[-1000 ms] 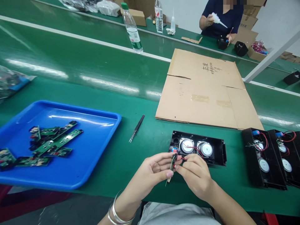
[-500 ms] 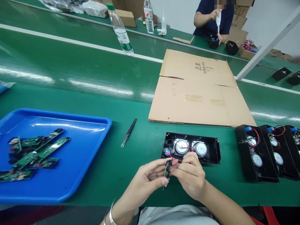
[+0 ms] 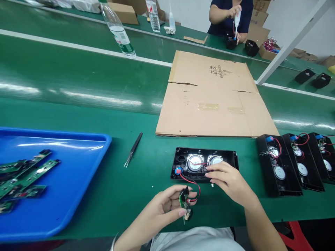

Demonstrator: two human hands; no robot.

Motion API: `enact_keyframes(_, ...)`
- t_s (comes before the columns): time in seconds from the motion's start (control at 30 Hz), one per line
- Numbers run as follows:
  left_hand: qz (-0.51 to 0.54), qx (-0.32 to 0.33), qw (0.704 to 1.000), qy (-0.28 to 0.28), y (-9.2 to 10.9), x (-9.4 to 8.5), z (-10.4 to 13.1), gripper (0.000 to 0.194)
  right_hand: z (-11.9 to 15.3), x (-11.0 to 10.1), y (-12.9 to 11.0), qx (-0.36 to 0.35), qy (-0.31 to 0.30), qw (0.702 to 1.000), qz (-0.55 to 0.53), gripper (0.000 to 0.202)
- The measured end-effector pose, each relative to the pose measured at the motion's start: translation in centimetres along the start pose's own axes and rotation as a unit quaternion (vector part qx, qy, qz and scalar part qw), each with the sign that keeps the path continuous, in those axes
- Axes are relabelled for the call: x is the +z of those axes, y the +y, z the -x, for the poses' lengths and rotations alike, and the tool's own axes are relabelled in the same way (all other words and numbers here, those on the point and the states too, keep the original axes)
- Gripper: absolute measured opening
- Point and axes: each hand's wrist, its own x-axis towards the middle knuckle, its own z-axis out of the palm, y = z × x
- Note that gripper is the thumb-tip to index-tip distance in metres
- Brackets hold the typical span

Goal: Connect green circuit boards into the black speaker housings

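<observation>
My left hand is closed on the edge of a small green circuit board, held above the table's front. A red and black wire pair runs from this board to a blue-and-red part in the black speaker box. Two round silver-white speakers sit inside the box. Over its right half, my right hand pinches thin speaker wire, mostly hidden by the fingers. A small white plug shows just below those fingertips.
Tweezers lie left of the box. A blue tray at left bears several circuit boards. Flattened cardboard lies behind. More speaker boxes stand at right. A water bottle stands farther back; a co-worker sits opposite.
My right hand has left the circuit board and moved right to the speaker wire. The board stays in my left hand, its red wire now visible. The view has shifted right.
</observation>
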Motion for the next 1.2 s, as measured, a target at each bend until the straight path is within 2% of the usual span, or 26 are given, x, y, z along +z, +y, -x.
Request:
enact_keyframes(0.13,-0.044,0.074,0.995,0.055,-0.2,1.9,-0.7,0.023,0.2,0.2,0.3,-0.021,-0.015,0.999,-0.032,0.031)
enact_keyframes(0.23,-0.080,0.126,0.982,0.117,0.4,2.9,-1.2,0.018,0.3,0.4,0.6,-0.032,0.000,0.999,-0.027,0.021)
enact_keyframes(0.33,-0.126,0.151,0.966,0.165,0.9,3.3,-1.8,0.021,0.4,1.0,0.8,-0.025,0.038,0.999,-0.029,0.017)
enact_keyframes(0.5,-0.223,0.131,0.950,0.173,1.0,2.9,-2.5,0.027,0.0,2.1,0.2,0.060,0.110,0.992,-0.024,0.014)
enact_keyframes(0.6,-0.265,0.145,0.936,0.181,0.8,2.8,-2.8,0.026,-0.2,2.8,-0.3,0.033,0.114,0.993,0.017,0.015)
enact_keyframes(0.8,-0.274,0.187,0.926,0.179,0.5,2.8,-3.2,0.025,-0.4,4.2,-0.7,0.004,0.137,0.987,0.089,0.016)
enact_keyframes(1.0,-0.288,0.221,0.914,0.183,-0.2,2.8,-3.4,0.025,-0.7,4.8,-1.6,-0.021,0.149,0.967,0.207,0.022)
enact_keyframes(1.2,-0.375,0.285,0.856,0.211,-1.5,3.2,-3.5,0.021,-0.8,5.5,-2.3,-0.005,0.131,0.954,0.270,0.033)
